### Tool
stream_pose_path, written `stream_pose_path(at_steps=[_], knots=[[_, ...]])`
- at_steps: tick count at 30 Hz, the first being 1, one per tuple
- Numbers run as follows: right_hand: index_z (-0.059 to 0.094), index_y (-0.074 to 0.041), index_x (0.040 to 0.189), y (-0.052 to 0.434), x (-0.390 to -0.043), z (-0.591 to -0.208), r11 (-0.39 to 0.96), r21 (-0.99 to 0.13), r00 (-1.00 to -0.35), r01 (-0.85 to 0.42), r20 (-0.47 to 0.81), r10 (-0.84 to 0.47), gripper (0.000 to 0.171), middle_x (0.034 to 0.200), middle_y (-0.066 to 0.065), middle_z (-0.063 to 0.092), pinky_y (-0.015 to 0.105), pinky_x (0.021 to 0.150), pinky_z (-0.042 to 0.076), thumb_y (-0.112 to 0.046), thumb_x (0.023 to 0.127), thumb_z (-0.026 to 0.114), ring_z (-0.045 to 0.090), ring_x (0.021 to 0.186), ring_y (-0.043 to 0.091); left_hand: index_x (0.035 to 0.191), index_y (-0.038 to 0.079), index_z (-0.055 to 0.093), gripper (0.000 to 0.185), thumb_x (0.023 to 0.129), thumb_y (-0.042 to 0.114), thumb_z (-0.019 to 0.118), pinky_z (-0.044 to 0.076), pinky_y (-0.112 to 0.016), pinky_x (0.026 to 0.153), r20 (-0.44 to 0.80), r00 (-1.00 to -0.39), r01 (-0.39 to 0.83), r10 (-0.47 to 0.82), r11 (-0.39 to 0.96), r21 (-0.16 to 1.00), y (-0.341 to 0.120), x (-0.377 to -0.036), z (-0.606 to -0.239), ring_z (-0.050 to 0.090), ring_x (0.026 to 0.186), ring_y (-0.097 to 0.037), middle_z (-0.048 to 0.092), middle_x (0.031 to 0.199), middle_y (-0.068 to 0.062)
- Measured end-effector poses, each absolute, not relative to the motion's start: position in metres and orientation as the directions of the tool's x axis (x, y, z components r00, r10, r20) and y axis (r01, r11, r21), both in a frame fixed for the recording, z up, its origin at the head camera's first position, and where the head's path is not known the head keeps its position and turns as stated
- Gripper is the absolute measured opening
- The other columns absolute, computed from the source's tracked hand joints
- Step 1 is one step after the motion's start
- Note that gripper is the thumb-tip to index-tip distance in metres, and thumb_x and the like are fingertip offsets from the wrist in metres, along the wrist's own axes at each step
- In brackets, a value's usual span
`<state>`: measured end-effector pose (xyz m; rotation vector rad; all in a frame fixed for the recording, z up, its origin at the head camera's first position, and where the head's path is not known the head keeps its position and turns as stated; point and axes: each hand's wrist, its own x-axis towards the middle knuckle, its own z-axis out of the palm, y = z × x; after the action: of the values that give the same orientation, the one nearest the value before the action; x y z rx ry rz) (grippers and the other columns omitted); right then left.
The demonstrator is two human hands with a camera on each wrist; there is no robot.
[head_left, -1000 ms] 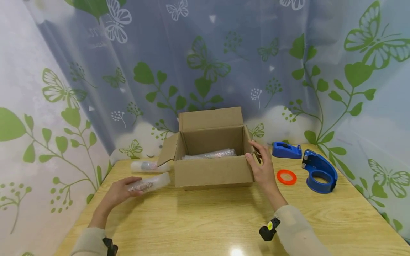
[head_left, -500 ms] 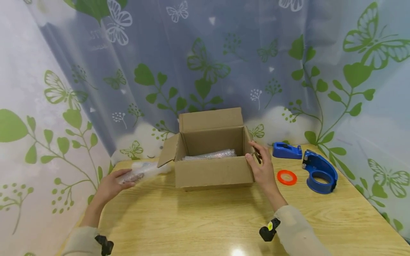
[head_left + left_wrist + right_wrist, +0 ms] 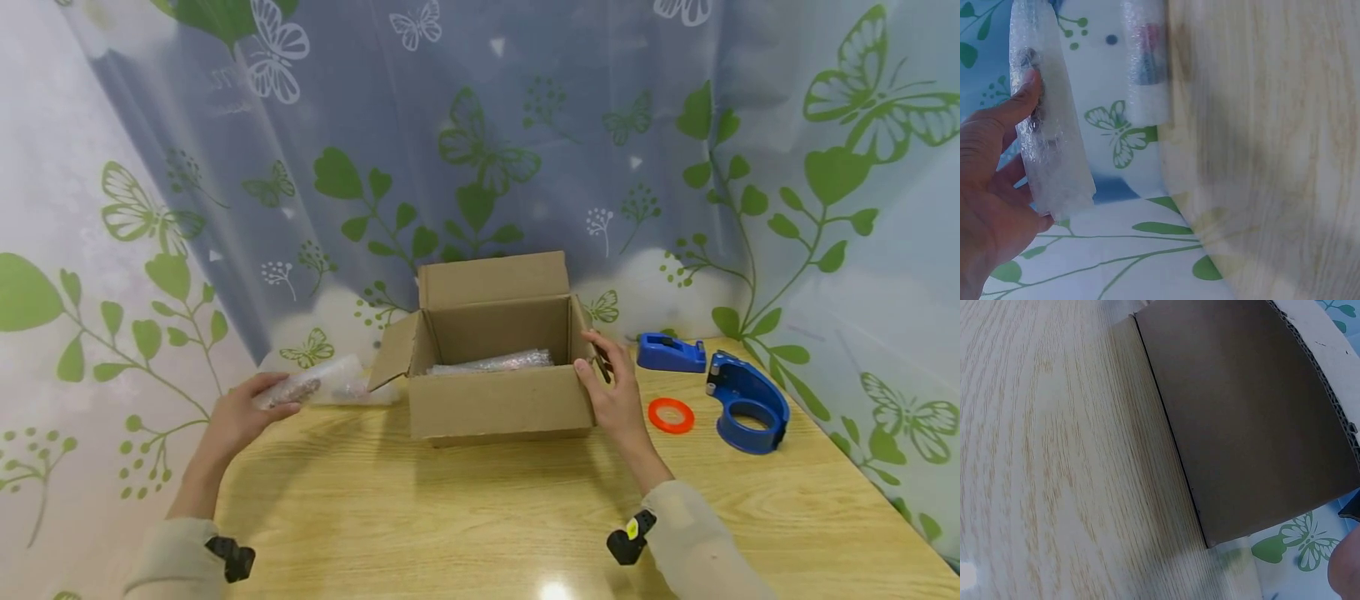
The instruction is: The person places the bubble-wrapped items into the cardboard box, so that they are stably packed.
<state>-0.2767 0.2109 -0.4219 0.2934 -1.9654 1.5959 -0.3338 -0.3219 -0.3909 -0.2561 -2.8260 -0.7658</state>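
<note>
My left hand (image 3: 236,421) holds one end of a bubble-wrapped package (image 3: 318,382) at the table's left edge, thumb on one side and fingers on the other. Through the wrap (image 3: 1054,119) something dark shows in the left wrist view. Behind it lies a second bubble-wrapped package (image 3: 367,393), partly hidden; reddish and dark colours show inside. An open cardboard box (image 3: 495,404) stands mid-table, its back and left flaps spread outward. My right hand (image 3: 621,400) grips the box's right side near the front corner. Inside lies more bubble wrap (image 3: 513,361), its lower part hidden by the front wall.
Right of the box are a small blue tape dispenser (image 3: 671,353), a red-orange tape ring (image 3: 656,417) and a larger blue tape dispenser (image 3: 750,433). A curtain (image 3: 570,192) printed with leaves and butterflies hangs behind and beside the wooden table (image 3: 465,517).
My left hand has moved left and a little farther back with the wrapped package, away from the box. The right hand and the box have stayed put.
</note>
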Motion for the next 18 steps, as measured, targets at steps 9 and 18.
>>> stream_pose_path(at_steps=[9,18], knots=[[0.053,0.004,0.146,0.21,-0.277,-0.421,0.254,-0.819,-0.806,-0.514,0.563,0.183,0.044,0.148,0.025,0.045,0.045,0.108,0.037,-0.003,0.104,0.061,0.044,0.132,0.045,0.15,0.006,0.054,0.071,0.095,0.046,0.075,0.039,-0.073,0.104,0.263,-0.958,0.235,0.114,0.839,0.491,-0.308,-0.333,-0.367,0.042,0.135,-0.06,0.043,0.153,-0.035],[0.052,0.004,0.146,0.21,-0.275,-0.42,0.254,-0.82,-0.809,-0.513,0.56,0.177,0.044,0.148,0.025,0.045,0.05,0.109,0.036,-0.004,0.104,0.06,0.044,0.132,0.043,0.154,0.01,0.051,0.073,0.097,0.05,0.072,0.036,-0.074,0.107,0.257,-0.957,0.256,0.138,0.821,0.511,-0.289,-0.331,-0.35,0.04,0.14,-0.056,0.044,0.156,-0.03]])
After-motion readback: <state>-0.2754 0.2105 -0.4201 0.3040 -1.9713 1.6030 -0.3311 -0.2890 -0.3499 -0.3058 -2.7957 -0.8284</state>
